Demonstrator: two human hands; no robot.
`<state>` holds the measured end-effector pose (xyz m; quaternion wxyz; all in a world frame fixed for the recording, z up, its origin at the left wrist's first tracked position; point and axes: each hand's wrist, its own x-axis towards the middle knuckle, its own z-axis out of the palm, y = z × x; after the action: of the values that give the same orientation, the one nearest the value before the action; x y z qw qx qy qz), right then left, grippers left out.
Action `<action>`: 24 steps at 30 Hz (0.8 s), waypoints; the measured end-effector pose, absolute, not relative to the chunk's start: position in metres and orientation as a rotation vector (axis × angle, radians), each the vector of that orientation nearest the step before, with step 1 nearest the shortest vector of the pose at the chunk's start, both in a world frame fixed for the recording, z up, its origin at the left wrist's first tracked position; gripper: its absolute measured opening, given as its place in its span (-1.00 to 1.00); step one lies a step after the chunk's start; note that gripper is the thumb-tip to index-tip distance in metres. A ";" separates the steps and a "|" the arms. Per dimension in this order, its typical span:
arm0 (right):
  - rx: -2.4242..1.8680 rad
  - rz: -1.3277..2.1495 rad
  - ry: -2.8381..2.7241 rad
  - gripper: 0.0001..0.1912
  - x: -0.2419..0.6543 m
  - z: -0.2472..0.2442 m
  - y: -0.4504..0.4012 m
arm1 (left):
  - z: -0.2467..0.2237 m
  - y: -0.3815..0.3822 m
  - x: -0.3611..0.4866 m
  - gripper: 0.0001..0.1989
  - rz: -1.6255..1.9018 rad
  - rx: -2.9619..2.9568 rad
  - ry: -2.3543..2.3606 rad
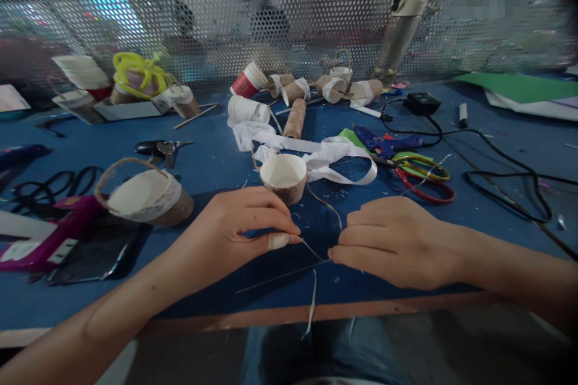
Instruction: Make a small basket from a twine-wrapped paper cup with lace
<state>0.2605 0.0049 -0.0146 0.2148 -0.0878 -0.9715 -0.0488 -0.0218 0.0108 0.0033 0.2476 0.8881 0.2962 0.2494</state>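
Observation:
Near the table's front edge my left hand (253, 228) pinches one end of a thin pale strand (312, 250) between thumb and fingertips. My right hand (397, 240), its fingers closed, grips the same strand further right; a long loose end runs from there to the left, below my left hand. Just behind my hands stands an upright small cup (289, 175) with a brown outer wall. Brown twine (332, 207) curves from beside the cup toward my right hand. White lace ribbon (338, 159) lies loosely behind the cup.
A wrapped cup with a twine handle (156, 201) leans at left, beside a magenta glue gun (58, 234). Scissors (424, 183), a blue glue gun (383, 143) and black cables (506, 162) lie right. Wrapped cups (365, 92) and a bottle (400, 30) are near the mesh screen (307, 18).

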 end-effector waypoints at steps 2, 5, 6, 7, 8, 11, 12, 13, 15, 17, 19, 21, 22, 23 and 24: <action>-0.233 -0.072 -2.628 -0.77 0.262 -0.016 0.007 | 0.003 0.013 -0.024 -0.87 0.706 2.544 0.749; -0.233 0.084 -2.544 -0.86 0.264 -0.015 0.009 | 0.002 0.013 -0.028 -0.83 0.760 2.725 0.708; -0.241 0.139 -2.524 -0.88 0.265 -0.014 0.009 | 0.001 0.012 -0.030 -0.82 0.772 2.759 0.731; -0.256 0.185 -2.504 -0.89 0.265 -0.013 0.009 | 0.000 0.011 -0.031 -0.81 0.781 2.777 0.764; -0.270 0.221 -2.485 -0.90 0.265 -0.012 0.009 | 0.000 0.010 -0.033 -0.80 0.783 2.785 0.792; -0.299 0.286 -2.433 -0.92 0.264 -0.011 0.009 | -0.001 0.008 -0.034 -0.71 0.783 2.785 0.778; -0.309 0.296 -2.417 -0.93 0.264 -0.011 0.009 | -0.001 0.007 -0.033 -0.66 0.797 2.796 0.750; -0.315 0.302 -2.404 -0.93 0.264 -0.011 0.009 | 0.000 0.006 -0.032 -0.64 0.823 2.812 0.722; -0.324 0.291 -2.384 -0.93 0.263 -0.011 0.009 | 0.002 0.005 -0.029 -0.62 0.903 2.831 0.682; -0.331 0.255 -2.372 -0.92 0.263 -0.010 0.008 | 0.003 0.004 -0.026 -0.60 0.943 2.765 0.662; -0.341 0.191 -2.368 -0.92 0.263 -0.009 0.007 | 0.005 0.003 -0.024 -0.62 0.936 2.624 0.663; -0.344 0.112 -2.380 -0.90 0.265 -0.009 0.006 | 0.005 0.003 -0.023 -0.68 0.891 2.488 0.686; -0.339 0.079 -2.388 -0.89 0.266 -0.009 0.006 | 0.005 0.003 -0.022 -0.72 0.873 2.431 0.700; -0.332 0.056 -2.395 -0.88 0.267 -0.009 0.006 | 0.005 0.003 -0.022 -0.76 0.849 2.377 0.719; -0.327 0.043 -2.403 -0.86 0.268 -0.009 0.005 | 0.006 0.003 -0.022 -0.78 0.836 2.320 0.738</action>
<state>0.2675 0.0053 -0.0088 0.3506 -0.1261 -0.9278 0.0164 -0.0219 0.0026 0.0056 0.2798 0.8653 0.2754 0.3118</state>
